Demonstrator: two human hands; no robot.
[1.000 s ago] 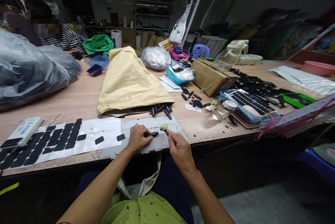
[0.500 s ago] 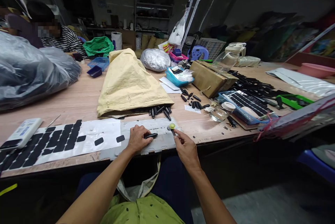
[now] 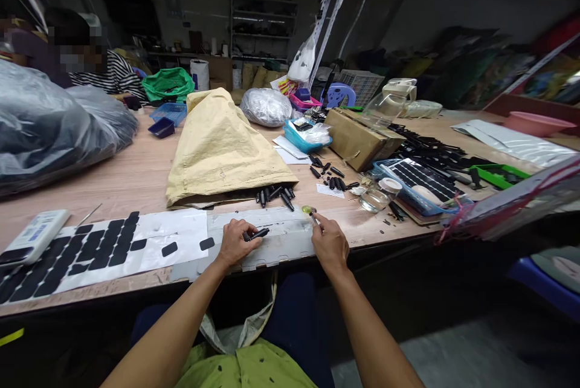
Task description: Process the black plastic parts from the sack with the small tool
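My left hand (image 3: 238, 242) is closed around a black, tapered tube (image 3: 256, 234), whose tip points right just above the grey board (image 3: 285, 246). Between the fingers of my right hand (image 3: 330, 243) is the thin handle of a small hammer (image 3: 309, 210) with a yellow-green face. Its head is over the board's right end, apart from the tube. Several similar black tubes (image 3: 274, 194) lie at the mouth of a yellowish sack (image 3: 222, 149), just beyond the board. A white sheet with black stickers (image 3: 170, 249) lies left of my left hand.
A white device (image 3: 38, 237) rests on the sticker sheet at left. Farther right stand a cardboard box (image 3: 357, 140), a clear jar (image 3: 374, 199) and a blue basket (image 3: 419, 194). A large plastic bag (image 3: 58, 128) fills the far left; a person (image 3: 109, 77) sits behind it.
My right hand has moved right with the hammer, and the hammer's head has swung away from the tube. My left hand keeps its hold on the tube. The view has shifted slightly.
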